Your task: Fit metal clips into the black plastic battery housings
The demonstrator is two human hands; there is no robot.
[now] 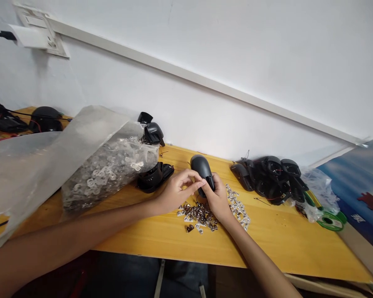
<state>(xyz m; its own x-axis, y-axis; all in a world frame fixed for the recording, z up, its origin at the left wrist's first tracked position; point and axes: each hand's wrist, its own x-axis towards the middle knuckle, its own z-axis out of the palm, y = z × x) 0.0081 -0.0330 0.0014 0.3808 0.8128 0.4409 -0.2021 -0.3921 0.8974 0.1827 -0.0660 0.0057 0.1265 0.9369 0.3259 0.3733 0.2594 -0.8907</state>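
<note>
Both my hands meet at a dark grey, rounded plastic housing [201, 169] near the middle of the yellow wooden table [276, 240]. My right hand [218, 199] wraps round its lower end. My left hand [178, 191] pinches with thumb and fingers at the housing's left side; whether a small part sits in the pinch is hidden. A loose heap of small shiny metal pieces [202, 217] lies on the table just below my hands, with more spread to the right [238, 207].
A large clear plastic bag of metal pieces [105, 169] lies to the left. Black housings sit beside it [152, 177], behind it [152, 131] and in a cluster at the right [272, 178]. A green solder spool [331, 220] and a crumpled bag [320, 186] are far right.
</note>
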